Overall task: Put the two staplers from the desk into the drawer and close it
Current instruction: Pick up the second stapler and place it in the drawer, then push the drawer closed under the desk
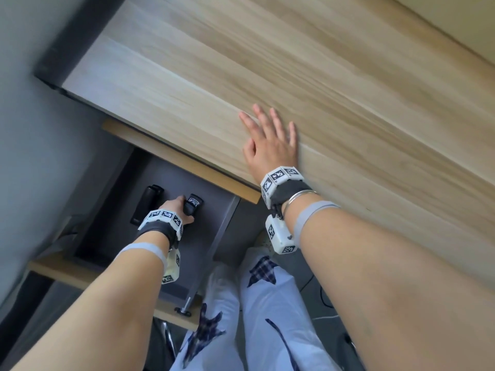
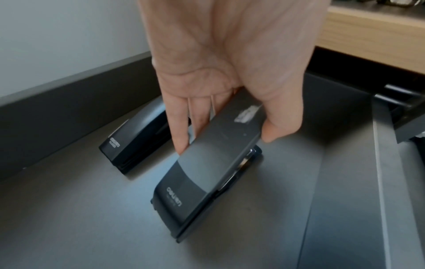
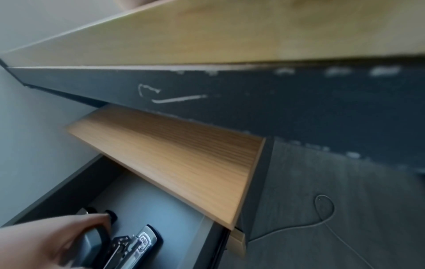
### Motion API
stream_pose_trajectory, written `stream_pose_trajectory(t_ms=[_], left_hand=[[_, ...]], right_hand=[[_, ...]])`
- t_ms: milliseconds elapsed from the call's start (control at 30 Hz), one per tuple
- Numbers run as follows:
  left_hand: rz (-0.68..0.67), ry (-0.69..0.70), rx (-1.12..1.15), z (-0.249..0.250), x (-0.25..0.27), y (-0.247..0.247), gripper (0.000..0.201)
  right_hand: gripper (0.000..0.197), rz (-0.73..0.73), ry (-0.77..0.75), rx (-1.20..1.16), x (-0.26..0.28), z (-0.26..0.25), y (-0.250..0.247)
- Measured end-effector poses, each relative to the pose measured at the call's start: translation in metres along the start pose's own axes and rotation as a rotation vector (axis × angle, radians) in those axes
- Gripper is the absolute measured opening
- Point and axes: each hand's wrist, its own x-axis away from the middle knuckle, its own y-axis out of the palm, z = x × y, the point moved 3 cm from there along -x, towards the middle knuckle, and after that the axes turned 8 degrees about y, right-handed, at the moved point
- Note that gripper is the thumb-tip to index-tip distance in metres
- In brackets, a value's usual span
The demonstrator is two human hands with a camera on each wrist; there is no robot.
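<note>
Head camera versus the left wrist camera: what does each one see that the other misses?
Only the head view shows the right hand lying flat on the desk top, plus the person's legs. Only the left wrist view shows the printed brand on each stapler. Both show the left hand gripping the second stapler in the open drawer, beside the first stapler.

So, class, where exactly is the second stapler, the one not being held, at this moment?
In the head view, the second stapler lies on the open drawer's floor near its left wall, left of the held stapler and the left hand.
</note>
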Motion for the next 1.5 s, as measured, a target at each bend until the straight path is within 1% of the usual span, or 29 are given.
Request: stream_pose_trajectory(t_ms=[133,267,433,533,633,767,833,900,1033,1133,1167,1267,1333,1367,1433,1467,1500], left_hand=[[-0.009,-0.001,-0.047,0.002,-0.009,0.003,0.061],[-0.005,-0.018,-0.035,0.001,-0.013,0.008,0.059],[0.048,-0.005,0.037,-0.002,-0.013,0.013,0.07],[0.033,-0.035,0.054,-0.006,-0.006,0.008,0.063],[0.054,-0.108,0.097,-0.018,0.012,0.002,0.055],[0.131,-0.217,0.133,-0.055,0.05,0.0,0.041],[0.145,-0.27,0.117,-0.074,0.075,-0.001,0.033],[0.146,-0.317,0.069,-0.092,0.096,0.001,0.031],[0.08,-0.435,0.021,-0.118,0.13,0.014,0.036],[0.056,-0.513,0.004,-0.124,0.149,0.024,0.036],[0.03,-0.528,-0.026,-0.123,0.154,0.027,0.036],[-0.071,-0.544,-0.09,-0.117,0.162,0.035,0.034],[-0.129,-0.546,-0.099,-0.109,0.165,0.041,0.04],[-0.158,-0.546,-0.106,-0.105,0.166,0.044,0.04],[-0.204,-0.517,-0.146,-0.095,0.17,0.044,0.025],[-0.231,-0.498,-0.157,-0.091,0.17,0.043,0.023],[-0.258,-0.478,-0.163,-0.087,0.17,0.044,0.027]], right_hand=[[0.059,-0.012,0.004,0.001,0.001,0.0,0.0],[0.06,-0.006,0.009,-0.01,0.001,0.0,0.001],[0.059,0.0,0.004,-0.013,0.001,0.0,0.0],[0.059,-0.012,0.002,-0.021,0.001,0.0,-0.001],[0.058,-0.018,0.001,-0.026,0.002,0.0,-0.001],[0.058,-0.035,-0.005,-0.014,0.002,0.0,-0.003],[0.059,-0.045,-0.009,-0.017,0.002,0.0,-0.003],[0.059,-0.054,-0.01,-0.019,0.002,0.0,-0.003],[0.058,-0.056,-0.014,-0.024,0.003,0.0,-0.003],[0.059,-0.055,-0.014,-0.033,0.002,0.0,-0.002],[0.06,-0.059,-0.012,-0.028,0.002,0.001,-0.001],[0.06,-0.058,-0.011,-0.013,0.002,0.001,0.0],[0.061,-0.053,-0.011,-0.011,0.002,0.001,0.0],[0.061,-0.055,-0.01,-0.009,0.002,0.002,0.0],[0.061,-0.061,-0.012,0.005,0.002,0.002,0.001],[0.061,-0.061,-0.012,0.012,0.001,0.002,0.001],[0.061,-0.058,-0.012,0.015,0.001,0.002,0.0]])
